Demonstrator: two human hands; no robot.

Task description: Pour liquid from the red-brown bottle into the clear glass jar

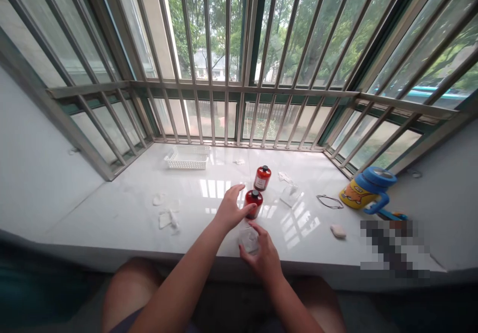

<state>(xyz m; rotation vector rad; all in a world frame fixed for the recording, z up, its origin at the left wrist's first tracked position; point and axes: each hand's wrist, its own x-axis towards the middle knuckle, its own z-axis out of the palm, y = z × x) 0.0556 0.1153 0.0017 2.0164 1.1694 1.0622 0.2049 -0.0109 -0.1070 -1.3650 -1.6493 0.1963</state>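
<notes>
A white stone window sill is stretching beneath steel window bars, with green trees showing through the glass. The hands are working apart but close together at the sill's front edge. The left hand is reaching forward with its fingers open and touching the side of a red bottle with a black cap. The right hand is curving over a clear plastic piece, though its exact grip is hard to make out against the glare. A second red bottle is standing just behind the first. Farther out, crumpled tissues are lying to the left, and a white plastic basket is sitting near the glass. To the right, a clear square packet, a thin black wire loop and a pale lump are lying on the stone. A yellow and blue mug is tipped on its side near the corner. A pixelated patch is hiding whatever lies at the right front, and reflections are blurring the sill's shine.
</notes>
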